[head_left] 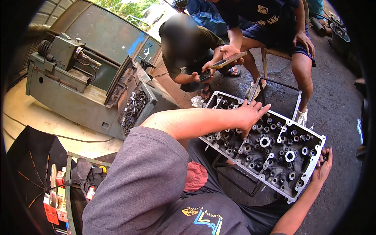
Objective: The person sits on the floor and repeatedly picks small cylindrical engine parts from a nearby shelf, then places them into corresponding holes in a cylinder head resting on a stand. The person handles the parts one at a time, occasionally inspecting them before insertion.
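Observation:
A large metal engine cylinder head (322, 141) lies tilted across a black metal frame in front of me. Its raised pale rim surrounds a dark, oily inside with several valve springs and round bores. My left hand (250, 116) rests over its far-left part, fingers spread toward the far rim and one digit reaching down inside. At the right end, my right hand (323, 167) grips the cylinder head by its outer edge, with the fingers bent around the side and partly hidden.
Beyond the cylinder head, one person crouches with a phone (204, 75) and another sits holding a phone (229, 60). A lathe-like machine (62, 92) stands left, with a tray of loose metal parts (135, 105). A black umbrella (33, 164) lies lower left.

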Motion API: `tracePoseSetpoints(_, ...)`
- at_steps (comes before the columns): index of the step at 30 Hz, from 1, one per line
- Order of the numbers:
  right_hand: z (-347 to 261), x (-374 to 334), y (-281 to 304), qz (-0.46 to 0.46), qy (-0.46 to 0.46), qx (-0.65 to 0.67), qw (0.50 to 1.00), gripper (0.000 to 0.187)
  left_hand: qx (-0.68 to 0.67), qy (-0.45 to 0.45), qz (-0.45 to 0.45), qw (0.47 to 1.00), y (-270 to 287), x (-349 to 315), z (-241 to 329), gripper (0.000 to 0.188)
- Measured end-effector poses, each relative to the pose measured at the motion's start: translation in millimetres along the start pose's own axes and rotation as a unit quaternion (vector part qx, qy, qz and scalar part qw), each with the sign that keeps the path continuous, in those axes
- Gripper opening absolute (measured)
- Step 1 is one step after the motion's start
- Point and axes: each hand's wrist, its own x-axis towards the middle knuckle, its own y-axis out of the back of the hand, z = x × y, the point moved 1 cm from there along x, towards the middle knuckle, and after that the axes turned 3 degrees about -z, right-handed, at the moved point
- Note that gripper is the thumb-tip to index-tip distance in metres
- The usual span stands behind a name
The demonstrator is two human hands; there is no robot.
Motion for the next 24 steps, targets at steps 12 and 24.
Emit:
tracePoseSetpoints(12, -2.6, -0.8, -1.7, -0.012, -0.015, -0.017, 1.000, 0.022, -0.009, 0.015, -0.003, 1.000, -3.3, 2.7, 0.7, 0.148)
tracePoseSetpoints(24, -7.8, 11.4, 10.1, -0.007, -0.030, -0.071, 0.997, 0.018, 0.009, -0.010, 0.025, 1.000, -11.6, 7.1, -5.4, 0.142)
